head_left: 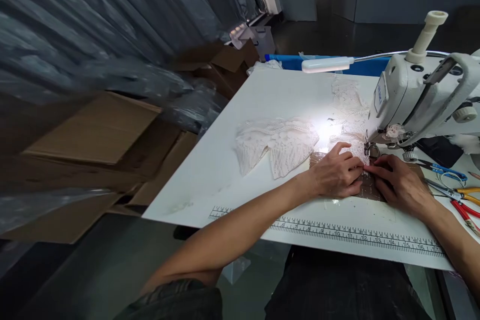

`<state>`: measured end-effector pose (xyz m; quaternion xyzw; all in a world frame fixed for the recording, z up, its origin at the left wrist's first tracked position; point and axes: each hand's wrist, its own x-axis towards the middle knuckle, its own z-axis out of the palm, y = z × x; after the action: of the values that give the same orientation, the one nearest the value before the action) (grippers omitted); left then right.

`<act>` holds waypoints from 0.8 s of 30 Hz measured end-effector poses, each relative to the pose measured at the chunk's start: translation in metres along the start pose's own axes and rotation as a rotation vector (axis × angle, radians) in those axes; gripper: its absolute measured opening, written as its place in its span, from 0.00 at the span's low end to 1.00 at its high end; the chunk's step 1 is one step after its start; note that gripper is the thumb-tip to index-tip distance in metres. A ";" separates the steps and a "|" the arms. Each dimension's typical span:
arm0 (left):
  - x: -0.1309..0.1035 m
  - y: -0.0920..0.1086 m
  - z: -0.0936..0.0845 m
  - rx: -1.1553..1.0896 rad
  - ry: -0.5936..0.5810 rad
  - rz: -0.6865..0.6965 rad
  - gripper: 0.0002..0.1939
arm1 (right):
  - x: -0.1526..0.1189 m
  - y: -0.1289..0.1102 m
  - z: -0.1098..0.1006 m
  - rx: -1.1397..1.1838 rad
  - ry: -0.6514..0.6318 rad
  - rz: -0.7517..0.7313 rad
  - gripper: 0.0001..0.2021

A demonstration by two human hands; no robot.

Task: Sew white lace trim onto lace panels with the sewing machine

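A white sewing machine (408, 95) stands at the right of the table, with white lace fabric (350, 141) under its presser foot (367, 149). My left hand (339, 172) lies just left of the foot, its fingers bent and pressed together on the lace. Right of the foot, my right hand (401, 182) pinches the near edge of the same lace, thumb and forefinger close to the needle area. A brown plate (369, 189) shows beneath both hands. Further left, a separate white lace piece (277, 142) rests flat, shaped like two joined panels.
Blue-handled snips (448, 171), yellow-handled pliers (455, 191) and a red-handled tool (465, 214) lie right of my right hand. A printed ruler (337, 234) runs along the front edge of the white table (210, 175). Cardboard boxes (97, 127) stand left. A lamp (326, 64) hangs above.
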<state>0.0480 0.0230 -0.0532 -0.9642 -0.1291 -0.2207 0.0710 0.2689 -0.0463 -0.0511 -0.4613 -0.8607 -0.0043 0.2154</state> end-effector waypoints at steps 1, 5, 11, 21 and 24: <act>0.000 0.000 -0.001 -0.006 -0.009 -0.002 0.15 | 0.000 0.000 0.000 -0.008 -0.007 0.014 0.18; -0.001 -0.002 -0.002 -0.032 -0.022 -0.011 0.15 | 0.001 -0.001 0.002 -0.020 -0.045 0.054 0.18; -0.002 -0.004 -0.004 -0.053 -0.063 -0.040 0.16 | 0.004 -0.002 0.005 -0.089 -0.081 0.115 0.20; -0.003 -0.008 -0.004 -0.123 -0.086 -0.086 0.19 | 0.010 -0.003 0.006 -0.186 -0.170 0.206 0.21; -0.003 -0.008 -0.005 -0.127 -0.100 -0.109 0.21 | 0.008 -0.002 0.006 -0.180 -0.144 0.185 0.20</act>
<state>0.0415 0.0289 -0.0491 -0.9680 -0.1706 -0.1836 -0.0092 0.2612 -0.0405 -0.0532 -0.5552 -0.8239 -0.0283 0.1102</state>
